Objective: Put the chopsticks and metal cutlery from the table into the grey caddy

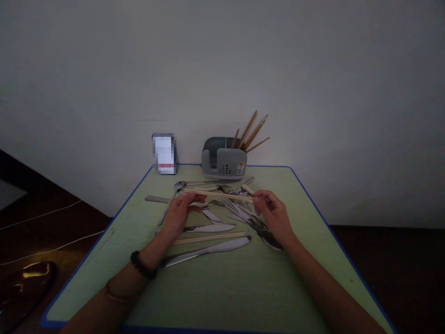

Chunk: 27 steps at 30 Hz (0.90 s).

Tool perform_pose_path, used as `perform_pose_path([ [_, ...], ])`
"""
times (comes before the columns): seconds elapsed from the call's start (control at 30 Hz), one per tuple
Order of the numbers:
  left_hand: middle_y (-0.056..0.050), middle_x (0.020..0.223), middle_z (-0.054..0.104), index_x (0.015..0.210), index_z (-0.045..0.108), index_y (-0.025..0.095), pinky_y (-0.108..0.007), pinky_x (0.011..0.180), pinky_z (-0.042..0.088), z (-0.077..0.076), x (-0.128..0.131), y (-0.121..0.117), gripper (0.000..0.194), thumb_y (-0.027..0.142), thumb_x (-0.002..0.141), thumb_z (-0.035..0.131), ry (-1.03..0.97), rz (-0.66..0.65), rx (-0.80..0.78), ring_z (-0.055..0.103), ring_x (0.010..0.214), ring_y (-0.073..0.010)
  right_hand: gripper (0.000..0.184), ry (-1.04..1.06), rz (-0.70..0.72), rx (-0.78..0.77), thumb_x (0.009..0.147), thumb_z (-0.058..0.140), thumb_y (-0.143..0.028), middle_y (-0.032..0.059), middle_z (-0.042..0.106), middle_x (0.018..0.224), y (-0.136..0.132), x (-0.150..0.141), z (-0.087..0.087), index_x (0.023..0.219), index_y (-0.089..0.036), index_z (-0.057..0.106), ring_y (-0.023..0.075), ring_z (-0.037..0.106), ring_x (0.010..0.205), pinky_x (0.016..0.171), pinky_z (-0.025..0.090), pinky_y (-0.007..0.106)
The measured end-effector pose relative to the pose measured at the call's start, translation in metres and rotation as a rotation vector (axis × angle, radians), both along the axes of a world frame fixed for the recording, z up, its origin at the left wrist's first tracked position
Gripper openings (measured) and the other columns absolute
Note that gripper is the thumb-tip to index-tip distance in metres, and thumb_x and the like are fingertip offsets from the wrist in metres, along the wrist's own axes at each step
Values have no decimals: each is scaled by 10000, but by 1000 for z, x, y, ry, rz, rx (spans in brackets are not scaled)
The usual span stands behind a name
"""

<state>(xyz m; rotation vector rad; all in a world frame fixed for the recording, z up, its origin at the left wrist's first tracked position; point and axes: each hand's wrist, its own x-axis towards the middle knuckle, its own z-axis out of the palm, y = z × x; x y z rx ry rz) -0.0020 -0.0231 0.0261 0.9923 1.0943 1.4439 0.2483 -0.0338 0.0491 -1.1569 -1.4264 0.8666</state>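
Both my hands hold a pair of wooden chopsticks (219,195) level above the table. My left hand (181,211) pinches their left end and my right hand (273,211) pinches their right end. Under them lies a loose heap of metal cutlery (239,211): spoons, forks and knives. Another pair of chopsticks (208,238) lies flat nearer to me, with a long knife (208,250) just in front of it. A grey cutlery holder (224,160) stands at the table's far edge with several chopsticks (252,132) upright in its right side.
The table (225,287) is pale green with a blue rim and stands against a white wall. A small blurred card or box (164,153) stands left of the holder. Dark floor with white cables (45,232) lies to the left.
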Motion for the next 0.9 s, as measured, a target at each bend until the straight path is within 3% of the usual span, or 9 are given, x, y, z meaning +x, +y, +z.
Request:
perform_pose_path([
  [0.23, -13, 727, 680, 807, 608, 153, -198, 445, 463, 6, 2, -1, 230, 349, 707, 675, -95, 96, 55, 632, 601, -140, 220, 79, 35, -39, 753, 622, -393, -51, 490, 560, -3, -3, 3, 841, -195, 583, 92, 414, 484, 451, 325, 219],
  [0.9, 29, 707, 598, 787, 547, 185, -176, 424, 392, 5, 1, 0, 145, 279, 702, 617, -74, 142, 87, 573, 583, -108, 103, 236, -21, -63, 776, 583, -291, -65, 486, 559, 1, -2, 2, 791, -203, 531, 86, 415, 474, 473, 320, 227],
])
